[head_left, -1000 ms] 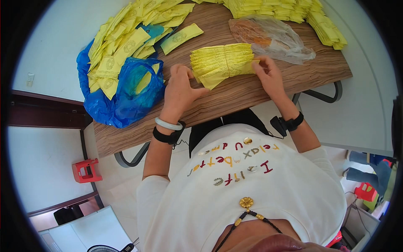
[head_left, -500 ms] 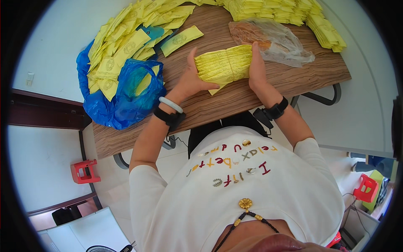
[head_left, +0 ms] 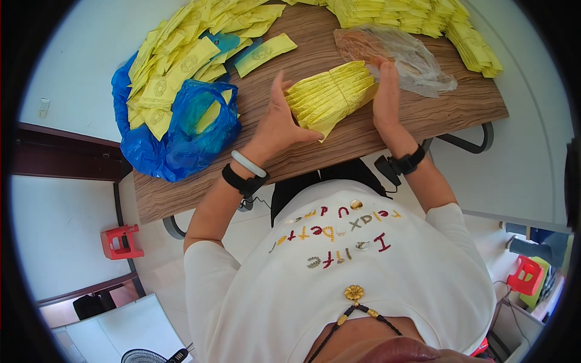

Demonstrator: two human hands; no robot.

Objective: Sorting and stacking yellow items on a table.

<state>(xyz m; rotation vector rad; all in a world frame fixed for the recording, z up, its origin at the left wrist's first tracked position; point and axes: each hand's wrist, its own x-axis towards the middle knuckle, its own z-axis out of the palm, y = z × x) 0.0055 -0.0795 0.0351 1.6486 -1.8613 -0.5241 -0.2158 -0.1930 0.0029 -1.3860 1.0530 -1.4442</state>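
A bundle of yellow paper packets (head_left: 331, 95) stands in front of me on the table, a thin band around its middle. One packet at its near side sticks out below the rest. My left hand (head_left: 279, 121) grips the bundle's left end, thumb along the near side and fingers on the far side. Flat against or just beside the right end is my right hand (head_left: 386, 97), its fingers stretched straight; whether it touches is hard to see. A lone yellow packet (head_left: 264, 54) lies beyond my left hand.
A blue plastic bag (head_left: 200, 139) with a heap of loose yellow packets (head_left: 175, 78) lies left on the wooden table (head_left: 290, 166). Stacked packet bundles (head_left: 399, 15) line the far right edge. Nearer lies a clear plastic bag (head_left: 423, 69) with orange-brown contents.
The bundle has turned, its right end swinging away and its near corner moving toward me. My right hand has straightened its fingers and shifted right; my left hand keeps its place on the left end.
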